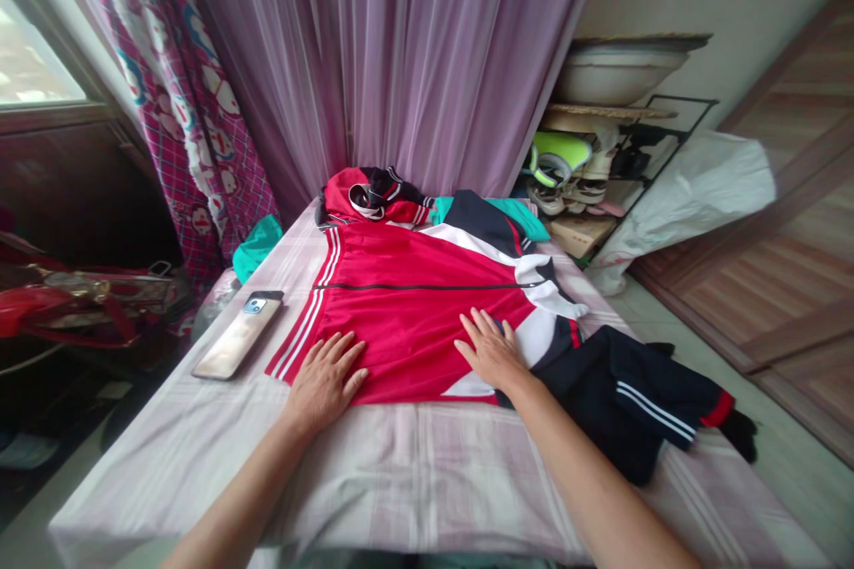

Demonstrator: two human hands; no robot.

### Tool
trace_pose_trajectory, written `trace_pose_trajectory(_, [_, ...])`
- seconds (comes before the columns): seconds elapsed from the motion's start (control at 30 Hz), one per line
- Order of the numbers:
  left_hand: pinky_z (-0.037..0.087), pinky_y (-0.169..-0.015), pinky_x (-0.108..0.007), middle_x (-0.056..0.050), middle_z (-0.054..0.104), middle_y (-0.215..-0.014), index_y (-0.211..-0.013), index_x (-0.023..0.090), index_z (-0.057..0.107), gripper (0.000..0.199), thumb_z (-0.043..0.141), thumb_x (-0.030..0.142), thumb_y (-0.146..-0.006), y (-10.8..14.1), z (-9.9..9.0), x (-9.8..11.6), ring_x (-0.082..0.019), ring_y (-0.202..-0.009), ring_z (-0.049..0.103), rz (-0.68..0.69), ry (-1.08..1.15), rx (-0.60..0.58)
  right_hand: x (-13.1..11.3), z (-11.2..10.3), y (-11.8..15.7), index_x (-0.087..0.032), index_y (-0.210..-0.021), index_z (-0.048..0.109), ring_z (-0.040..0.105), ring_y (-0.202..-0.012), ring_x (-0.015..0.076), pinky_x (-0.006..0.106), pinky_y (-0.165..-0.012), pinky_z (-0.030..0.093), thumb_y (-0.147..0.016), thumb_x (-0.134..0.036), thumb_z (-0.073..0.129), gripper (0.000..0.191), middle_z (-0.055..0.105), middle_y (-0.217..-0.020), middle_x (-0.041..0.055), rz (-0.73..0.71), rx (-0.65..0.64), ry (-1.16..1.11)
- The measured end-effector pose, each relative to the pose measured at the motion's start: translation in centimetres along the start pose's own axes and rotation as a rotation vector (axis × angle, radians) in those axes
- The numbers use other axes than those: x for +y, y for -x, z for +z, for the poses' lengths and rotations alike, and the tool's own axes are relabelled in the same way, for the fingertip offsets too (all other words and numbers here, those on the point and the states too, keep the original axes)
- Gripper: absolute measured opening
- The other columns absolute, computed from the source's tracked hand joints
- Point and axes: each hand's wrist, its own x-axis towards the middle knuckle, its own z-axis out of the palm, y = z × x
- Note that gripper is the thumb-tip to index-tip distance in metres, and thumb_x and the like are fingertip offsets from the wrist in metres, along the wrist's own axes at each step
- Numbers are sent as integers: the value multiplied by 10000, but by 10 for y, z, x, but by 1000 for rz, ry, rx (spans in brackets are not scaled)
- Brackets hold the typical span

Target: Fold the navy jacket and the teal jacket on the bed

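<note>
A red, white and navy track jacket (414, 320) lies spread out sideways, its dark zip closed and running left to right. Its striped hem points left and its collar right. My left hand (325, 380) rests flat on the red body by the hem, fingers spread. Near the chest and the white panel, my right hand (492, 348) also lies flat with fingers apart. One navy sleeve (650, 409) with white stripes stretches right toward me; the other navy sleeve (477, 222) lies at the far side.
A phone (240, 333) lies face down left of the jacket on the checked tablecloth (427, 471). More red and black clothing (374, 196) is bunched at the back. Purple curtains (414, 62) hang behind. A shoe rack (600, 160) and a white plastic bag (694, 187) stand right.
</note>
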Motion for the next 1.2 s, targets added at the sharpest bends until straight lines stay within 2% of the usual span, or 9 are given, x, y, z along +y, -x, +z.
trace_pose_trajectory(0.07, [368, -1155, -521, -73, 542, -1480, -1401, 298, 568, 523, 427, 551, -966, 0, 0, 0, -297, -1383, 473, -2, -4, 5, -2, 6, 3, -242, -1532, 380, 253, -1495, 277, 568, -1173, 207, -985, -479, 375, 597, 295, -1628, 122, 18, -12, 8])
trace_pose_trajectory(0.17, [374, -1150, -525, -82, 548, -1474, -1401, 287, 569, 531, 415, 554, -969, 0, 1, 0, -302, -1382, 475, -3, -14, 0, 0, 8, 6, -215, -1535, 377, 277, -1487, 277, 531, -1171, 245, -976, -439, 414, 603, 291, -1628, 132, 29, 80, 0])
trace_pose_trajectory(0.33, [376, -1148, -525, -81, 556, -1466, -1393, 290, 578, 526, 417, 555, -967, 1, 4, -2, -301, -1376, 482, 5, -7, 19, 8, 8, 11, -194, -1342, 618, 500, -1337, 246, 425, -1126, 361, -978, -349, 397, 454, 555, -1454, 124, 37, 198, -51])
trace_pose_trajectory(0.5, [390, -1141, -497, -63, 572, -1453, -1397, 303, 571, 510, 418, 536, -970, 1, 4, -4, -277, -1365, 492, 2, 14, 16, 10, 13, 9, -218, -1335, 632, 510, -1321, 270, 435, -1088, 406, -964, -337, 415, 445, 557, -1452, 119, 68, 196, -38])
trace_pose_trajectory(0.63, [455, -1077, -444, -61, 653, -1344, -1265, 286, 675, 469, 397, 532, -978, -11, -10, -1, -256, -1252, 580, -11, 64, 4, 7, 11, 10, -253, -1375, 598, 462, -1363, 281, 465, -1095, 385, -965, -334, 419, 455, 523, -1488, 103, 80, 170, 18])
trace_pose_trajectory(0.73, [501, -989, -394, -64, 724, -1174, -1104, 268, 734, 464, 345, 497, -1001, -30, -29, 3, -233, -1102, 656, -33, 64, -81, 10, 3, 15, -236, -1345, 622, 496, -1324, 277, 446, -1073, 406, -963, -324, 427, 438, 561, -1444, 114, 57, 147, 22])
trace_pose_trajectory(0.93, [526, -767, -335, -75, 768, -1017, -1122, 259, 711, 429, 353, 452, -985, -101, -58, 6, -244, -905, 719, -150, -44, -242, 25, -3, 26, -238, -1341, 628, 518, -1301, 272, 449, -1067, 422, -944, -300, 467, 433, 571, -1428, 115, -23, 140, -55])
trace_pose_trajectory(1.07, [509, -780, -300, -70, 768, -1073, -1152, 264, 711, 381, 409, 397, -962, -182, -60, 15, -241, -958, 715, -120, -87, -214, 26, 3, 27, -274, -1327, 640, 517, -1304, 279, 459, -1060, 431, -934, -295, 480, 426, 585, -1415, 98, -25, 195, -74])
trace_pose_trajectory(1.2, [508, -841, -303, -69, 749, -1145, -1138, 265, 727, 383, 407, 370, -954, -271, -48, 29, -248, -1049, 688, -139, -99, -193, 28, 12, 26, -306, -1302, 654, 538, -1275, 283, 469, -1026, 456, -917, -301, 500, 414, 608, -1388, 84, -40, 281, -80])
